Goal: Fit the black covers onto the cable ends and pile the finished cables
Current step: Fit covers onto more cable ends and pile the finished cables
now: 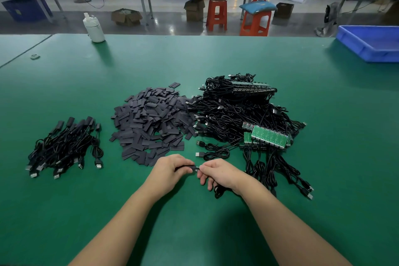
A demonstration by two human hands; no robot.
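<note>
- A black cover [185,167] sits at about 6 o'clock on the green surface [216,60], held between both hands just in front of the cover heap.
- The left hand [170,167] has its fingers curled round the cover, which mostly hides it.
- The right hand [218,174] pinches the cable end [197,169] with thumb and forefinger, tip to tip with the cover; its other fingers hang loosely curled, and the rest of that cable [218,193] loops out beneath the palm.
- How far the end is inside the cover cannot be told.
- The heap of loose covers [149,123] lies at the centre, directly beyond the hands.
- The finished cables [64,147], covers at their far ends and USB plugs nearest the person, lie piled at 9 o'clock.
- The tangle of uncovered cables [237,110], with green circuit boards [269,137] among them, fills 1 to 3 o'clock, touching the heap.
- No writing is legible anywhere; board markings are too small.
- A white bottle [94,27] stands at 11 o'clock on the far edge.
- A blue tray [367,49] at 2 o'clock is cut off by the frame.
</note>
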